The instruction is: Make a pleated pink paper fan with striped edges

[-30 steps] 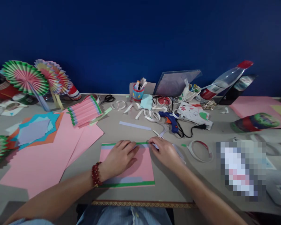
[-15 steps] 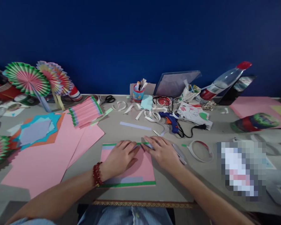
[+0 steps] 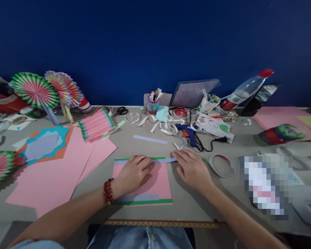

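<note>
A pink sheet (image 3: 159, 183) with green edges lies flat near the table's front edge. A lavender strip (image 3: 162, 160) runs along its far edge just below the green band and sticks out past the right side. My left hand (image 3: 134, 174) presses on the sheet and the strip, its fingers together. At the strip's free right end is my right hand (image 3: 191, 169), fingers closed on it. A second lavender strip (image 3: 145, 197) lies along the near green edge, partly hidden by my left forearm.
Another lavender strip (image 3: 150, 139) lies beyond the sheet. A blue glue gun (image 3: 190, 135), scissors (image 3: 121, 110) and a tape roll (image 3: 221, 166) are around. Pink sheets (image 3: 54, 176) and a pleated paper (image 3: 96, 124) lie left. A bottle (image 3: 245, 91) leans at the back right.
My right hand has moved right, off the sheet, and more of the lavender strip shows between my hands. My left hand has stayed in place. The view has shifted slightly.
</note>
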`<state>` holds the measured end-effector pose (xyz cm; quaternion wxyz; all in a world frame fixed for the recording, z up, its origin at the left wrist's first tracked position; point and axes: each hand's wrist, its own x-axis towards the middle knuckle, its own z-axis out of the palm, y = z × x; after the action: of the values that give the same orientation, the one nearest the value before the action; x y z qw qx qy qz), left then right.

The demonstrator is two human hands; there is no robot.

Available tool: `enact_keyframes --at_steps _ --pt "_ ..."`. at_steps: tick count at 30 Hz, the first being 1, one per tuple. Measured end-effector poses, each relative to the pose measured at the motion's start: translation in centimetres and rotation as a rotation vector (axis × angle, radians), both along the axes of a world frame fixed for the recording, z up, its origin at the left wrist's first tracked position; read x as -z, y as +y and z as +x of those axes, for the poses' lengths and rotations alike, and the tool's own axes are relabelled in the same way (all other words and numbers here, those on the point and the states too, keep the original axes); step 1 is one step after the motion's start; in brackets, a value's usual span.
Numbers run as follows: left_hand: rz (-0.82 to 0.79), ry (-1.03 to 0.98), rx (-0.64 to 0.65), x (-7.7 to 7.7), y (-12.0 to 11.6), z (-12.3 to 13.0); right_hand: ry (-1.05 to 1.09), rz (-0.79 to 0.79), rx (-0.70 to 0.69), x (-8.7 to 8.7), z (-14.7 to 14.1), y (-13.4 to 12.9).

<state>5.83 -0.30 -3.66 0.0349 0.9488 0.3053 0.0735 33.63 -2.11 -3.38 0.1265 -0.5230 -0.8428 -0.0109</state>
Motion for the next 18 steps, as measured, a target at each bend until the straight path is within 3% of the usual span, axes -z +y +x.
enact_keyframes --at_steps 11,18 --pt "-0.031 0.012 -0.007 -1.7 -0.3 0.3 0.164 -0.176 -0.009 -1.7 0.2 1.0" --pt "0.004 0.031 0.109 -1.9 1.3 3.2 0.257 -0.257 0.093 -1.1 -0.8 1.4"
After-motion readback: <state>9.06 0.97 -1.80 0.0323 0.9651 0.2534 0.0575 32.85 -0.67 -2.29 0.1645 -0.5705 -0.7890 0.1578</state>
